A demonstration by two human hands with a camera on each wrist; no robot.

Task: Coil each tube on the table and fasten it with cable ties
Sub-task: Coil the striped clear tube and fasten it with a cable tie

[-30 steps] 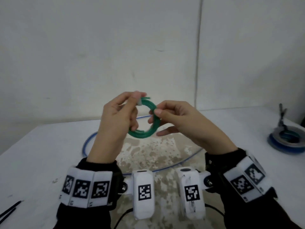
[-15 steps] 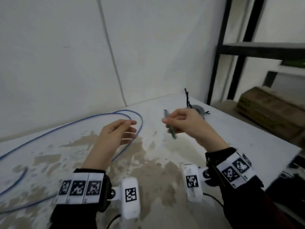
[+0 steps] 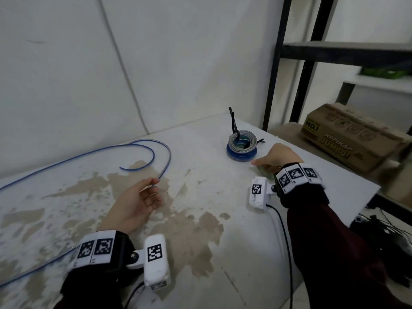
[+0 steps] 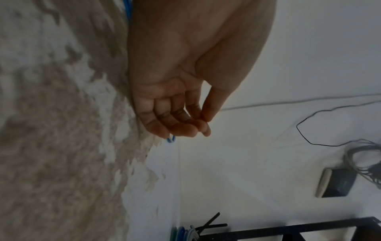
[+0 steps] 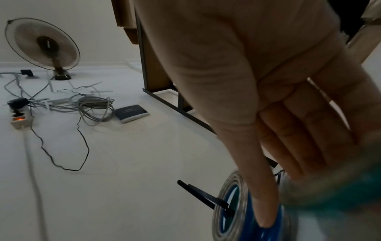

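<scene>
Two tubes occupy the scene: a loose blue tube (image 3: 142,150) lies uncoiled on the white table (image 3: 223,241), curving in open loops across the far left of the surface and trailing off the left edge, while a green coil (image 3: 264,171) sits under the right hand (image 3: 276,157) near the table's right side. In the right wrist view this green coil (image 5: 340,192) appears only as a blur beneath the fingers (image 5: 299,138), which are extended; whether they still hold the coil cannot be told. Just beyond the right hand stands a stack of finished coils (image 3: 242,146), a clear-grey one above a blue one, bound by black cable ties (image 3: 234,123) whose tails point upward. The left hand (image 3: 136,204) hovers over the worn, brown-patched middle of the table, palm turned inward, fingers (image 4: 175,125) loosely curled and holding nothing; the tip of its index finger is close to the near end of the blue tube, though contact cannot be confirmed. Both wrists carry marker-printed bands and white camera units. Right of the table, a dark metal shelf frame (image 3: 276,63) rises, with a cardboard box (image 3: 347,139) on a lower level. A fan (image 5: 43,47), tangled cables (image 5: 90,107) and a power strip (image 5: 19,119) lie on the floor.
</scene>
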